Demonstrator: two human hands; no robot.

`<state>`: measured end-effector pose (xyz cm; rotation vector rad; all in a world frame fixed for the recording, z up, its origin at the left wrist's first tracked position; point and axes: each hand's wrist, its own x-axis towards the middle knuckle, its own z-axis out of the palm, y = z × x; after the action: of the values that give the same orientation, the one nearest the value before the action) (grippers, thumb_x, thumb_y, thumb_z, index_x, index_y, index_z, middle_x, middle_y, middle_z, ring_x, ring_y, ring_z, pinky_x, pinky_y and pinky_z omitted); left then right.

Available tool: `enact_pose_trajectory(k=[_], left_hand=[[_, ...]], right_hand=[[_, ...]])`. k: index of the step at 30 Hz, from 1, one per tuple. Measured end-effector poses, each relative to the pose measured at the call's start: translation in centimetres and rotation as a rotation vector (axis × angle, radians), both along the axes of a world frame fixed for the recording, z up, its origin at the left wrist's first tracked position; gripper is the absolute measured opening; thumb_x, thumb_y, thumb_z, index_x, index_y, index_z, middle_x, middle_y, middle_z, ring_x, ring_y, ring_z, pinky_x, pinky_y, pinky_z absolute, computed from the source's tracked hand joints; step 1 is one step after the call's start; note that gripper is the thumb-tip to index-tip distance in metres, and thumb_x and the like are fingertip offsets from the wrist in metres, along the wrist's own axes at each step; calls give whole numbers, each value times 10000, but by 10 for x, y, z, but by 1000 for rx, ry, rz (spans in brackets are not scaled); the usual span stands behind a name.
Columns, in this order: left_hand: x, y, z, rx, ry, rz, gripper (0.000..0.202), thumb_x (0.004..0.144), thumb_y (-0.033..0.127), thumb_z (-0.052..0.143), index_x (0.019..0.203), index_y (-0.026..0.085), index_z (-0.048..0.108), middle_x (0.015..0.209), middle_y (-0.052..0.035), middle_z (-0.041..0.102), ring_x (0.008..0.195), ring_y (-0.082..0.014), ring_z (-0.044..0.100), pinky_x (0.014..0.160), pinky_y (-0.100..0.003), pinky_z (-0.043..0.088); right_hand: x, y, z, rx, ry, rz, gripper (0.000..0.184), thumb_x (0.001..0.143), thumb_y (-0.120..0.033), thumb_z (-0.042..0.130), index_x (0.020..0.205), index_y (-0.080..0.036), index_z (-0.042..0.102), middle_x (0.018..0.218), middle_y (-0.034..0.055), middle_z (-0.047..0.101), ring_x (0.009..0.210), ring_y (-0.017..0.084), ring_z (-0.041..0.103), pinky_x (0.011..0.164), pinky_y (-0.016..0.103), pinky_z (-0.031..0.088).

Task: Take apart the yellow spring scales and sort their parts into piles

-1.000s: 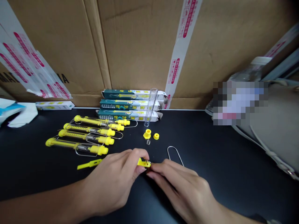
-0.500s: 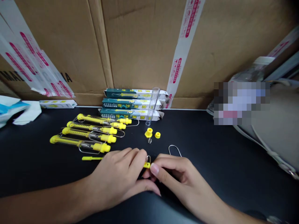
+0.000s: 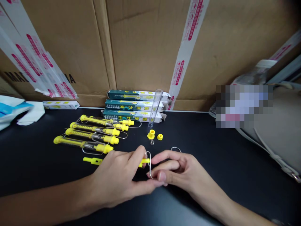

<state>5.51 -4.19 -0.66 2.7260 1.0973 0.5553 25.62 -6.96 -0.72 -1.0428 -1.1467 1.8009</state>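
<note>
My left hand [image 3: 122,172] is closed around a yellow plastic rod [image 3: 92,160], whose slotted left end sticks out past the wrist side and whose tip shows at the fingers. At that tip, a bent metal wire hook [image 3: 150,165] passes against the rod. My right hand [image 3: 185,172] pinches the hook's lower part between thumb and fingers. Behind the right hand a wire loop [image 3: 176,148] shows; whether it belongs to the same hook I cannot tell. Just beyond lie a yellow hexagonal cap [image 3: 151,135], a small yellow ring [image 3: 160,137] and a little coil spring [image 3: 152,142].
Several assembled yellow spring scales [image 3: 84,145] lie at the left. Three printed boxes [image 3: 134,114] are at the back, a clear tube [image 3: 155,106] leaning by them. A plastic bottle [image 3: 254,75] and grey bag [image 3: 277,125] stand right; a cardboard wall [image 3: 145,47] closes the back.
The rod has turned, so its slotted side now shows at the left. More of the wire hook is visible at its tip, and my right fingers have shifted lower on the wire.
</note>
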Motion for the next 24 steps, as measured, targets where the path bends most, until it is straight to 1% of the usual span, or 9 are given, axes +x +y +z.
enact_pose_trajectory(k=[2,5,9,13,17,20,24], left_hand=[[-1,1,1,29,-21,-17,387,950,593,440,840,224,404,592,66,608,467,-152,621,429,-243,355],[-1,1,1,123,-59,-36,458,981,638,284,871,215,419,608,48,638,495,-157,655,445,-244,397],[0,0,2,235,-87,-59,448,1002,602,265,874,204,428,589,49,634,497,-149,666,438,-241,411],[2,-2,4,317,-65,-32,430,1035,525,228,830,204,425,549,44,602,458,-143,639,424,-247,399],[1,-2,2,333,-26,-49,357,1055,399,207,820,210,399,523,42,566,430,-156,609,387,-274,354],[0,-1,-1,300,-17,-65,268,1038,328,248,854,204,399,526,45,555,418,-166,597,384,-286,348],[-2,-2,-3,245,5,-117,159,1009,248,282,923,193,405,552,49,560,420,-172,604,384,-287,348]], right_hand=[[1,2,1,-18,6,25,205,739,-328,826,874,-195,746,814,15,785,719,116,697,743,231,529],[1,4,2,-1,3,70,158,749,-325,814,815,-191,763,739,-10,747,672,98,653,714,223,518],[0,3,3,-2,16,66,175,733,-327,827,744,-175,740,689,-25,700,652,85,603,693,209,487],[-5,0,1,-7,25,38,269,761,-400,798,690,-160,700,648,-22,675,626,84,590,681,211,466],[-11,-2,-1,-21,27,-19,313,747,-451,795,692,-163,683,637,-10,680,615,110,616,672,242,482],[-14,-3,-3,-20,6,-70,336,731,-465,804,678,-163,667,626,-6,679,610,119,622,670,252,493],[-18,-5,-4,9,24,-103,338,753,-472,783,684,-167,655,619,-9,667,632,130,637,693,262,508]])
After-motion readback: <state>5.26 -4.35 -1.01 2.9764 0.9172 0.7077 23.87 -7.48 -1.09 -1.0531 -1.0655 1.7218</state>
